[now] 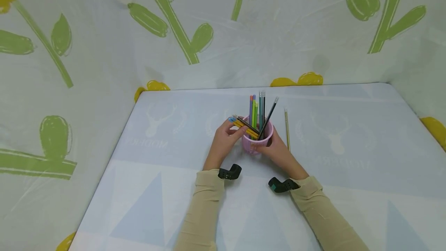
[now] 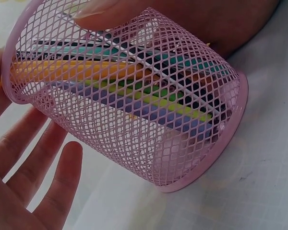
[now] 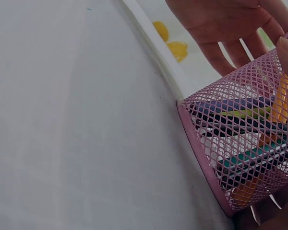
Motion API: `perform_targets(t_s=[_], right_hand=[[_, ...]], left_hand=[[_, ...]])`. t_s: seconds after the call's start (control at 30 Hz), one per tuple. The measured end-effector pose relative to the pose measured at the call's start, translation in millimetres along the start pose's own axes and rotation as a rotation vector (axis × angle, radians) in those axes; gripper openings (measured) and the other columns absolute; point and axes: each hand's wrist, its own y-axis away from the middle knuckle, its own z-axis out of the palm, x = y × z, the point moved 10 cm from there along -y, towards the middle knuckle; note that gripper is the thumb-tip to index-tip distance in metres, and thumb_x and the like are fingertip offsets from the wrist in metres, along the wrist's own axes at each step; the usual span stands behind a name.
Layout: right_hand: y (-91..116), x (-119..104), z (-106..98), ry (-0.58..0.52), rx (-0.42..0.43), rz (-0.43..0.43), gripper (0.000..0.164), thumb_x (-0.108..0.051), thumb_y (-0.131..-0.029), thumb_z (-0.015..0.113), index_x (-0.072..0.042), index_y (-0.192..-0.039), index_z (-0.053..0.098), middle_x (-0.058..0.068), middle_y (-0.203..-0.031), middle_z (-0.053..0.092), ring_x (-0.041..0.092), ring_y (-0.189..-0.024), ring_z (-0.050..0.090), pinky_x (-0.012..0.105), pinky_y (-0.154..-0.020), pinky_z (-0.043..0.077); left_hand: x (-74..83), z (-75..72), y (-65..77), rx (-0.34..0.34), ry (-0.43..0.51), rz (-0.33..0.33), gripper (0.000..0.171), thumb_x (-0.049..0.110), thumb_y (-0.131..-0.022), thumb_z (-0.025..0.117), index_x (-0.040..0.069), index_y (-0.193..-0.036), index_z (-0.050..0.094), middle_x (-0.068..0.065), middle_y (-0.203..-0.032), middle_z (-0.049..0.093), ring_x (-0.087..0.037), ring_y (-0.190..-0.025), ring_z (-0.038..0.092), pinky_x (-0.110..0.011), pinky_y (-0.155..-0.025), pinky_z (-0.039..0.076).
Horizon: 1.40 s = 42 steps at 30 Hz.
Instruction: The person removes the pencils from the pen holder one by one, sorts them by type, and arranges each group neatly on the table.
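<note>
A pink mesh pencil cup stands on the table, filled with several pencils in black, teal, green and purple. My right hand grips the cup from the right, its thumb lying across the near side. At the cup's left rim my left hand pinches a few yellow and black pencils, which lean left with their lower ends inside the cup. In the left wrist view the other left fingers are spread beside the mesh. Orange pencils show through the mesh wall.
A single gold-coloured pencil lies on the table just right of the cup, near my right hand. The pale patterned table meets walls printed with green leaves at the back and sides. Dark wrist cameras sit at both cuffs.
</note>
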Motion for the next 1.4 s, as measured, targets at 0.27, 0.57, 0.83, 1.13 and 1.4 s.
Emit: perform_targets(t_s=[0.27, 0.57, 0.83, 1.13, 1.4], right_hand=[[-0.5, 0.8, -1.7, 0.018, 0.010, 0.005, 0.090, -0.016, -0.076, 0.070, -0.016, -0.142, 0.010, 0.009, -0.139, 0.028, 0.026, -0.124, 0.031, 0.046, -0.100, 0.028], [-0.6, 0.5, -1.2, 0.022, 0.011, 0.008, 0.088, -0.015, -0.076, 0.070, -0.015, -0.142, 0.011, 0.008, -0.139, 0.028, 0.026, -0.124, 0.031, 0.046, -0.100, 0.028], [-4.3, 5.2, -2.2, -0.013, -0.003, -0.022, 0.089, -0.015, -0.075, 0.071, -0.017, -0.141, 0.013, 0.008, -0.137, 0.030, 0.025, -0.123, 0.032, 0.046, -0.101, 0.026], [-13.0, 22.2, -4.1, -0.019, 0.002, -0.059, 0.089, -0.023, -0.074, 0.073, -0.025, -0.140, 0.014, 0.001, -0.136, 0.032, 0.020, -0.121, 0.033, 0.045, -0.101, 0.027], [-12.3, 25.1, -3.4, -0.005, -0.002, -0.051, 0.089, -0.029, -0.073, 0.073, -0.021, -0.140, 0.016, 0.003, -0.135, 0.033, 0.021, -0.120, 0.034, 0.045, -0.100, 0.029]], left_hand=[[26.0, -2.9, 9.6, -0.015, -0.007, 0.024, 0.038, 0.035, -0.086, 0.056, 0.015, -0.119, 0.056, 0.002, -0.119, 0.054, -0.020, -0.095, 0.056, -0.034, -0.078, 0.047], [1.4, 0.4, -0.6, -0.033, 0.018, 0.041, 0.037, 0.035, -0.086, 0.057, 0.020, -0.120, 0.055, 0.003, -0.120, 0.054, -0.020, -0.094, 0.057, -0.035, -0.077, 0.048], [4.9, -2.4, -1.0, -0.017, 0.020, 0.088, 0.038, 0.042, -0.083, 0.059, 0.024, -0.116, 0.058, 0.011, -0.116, 0.054, -0.015, -0.098, 0.054, -0.032, -0.078, 0.048], [10.0, -1.2, -1.9, -0.022, 0.064, 0.095, 0.039, 0.040, -0.079, 0.064, 0.022, -0.113, 0.059, 0.015, -0.120, 0.049, -0.019, -0.093, 0.057, -0.033, -0.076, 0.049], [7.7, 1.1, -0.6, -0.049, 0.074, 0.062, 0.050, 0.047, -0.075, 0.065, 0.032, -0.120, 0.050, 0.010, -0.119, 0.049, -0.022, -0.093, 0.057, -0.036, -0.075, 0.049]])
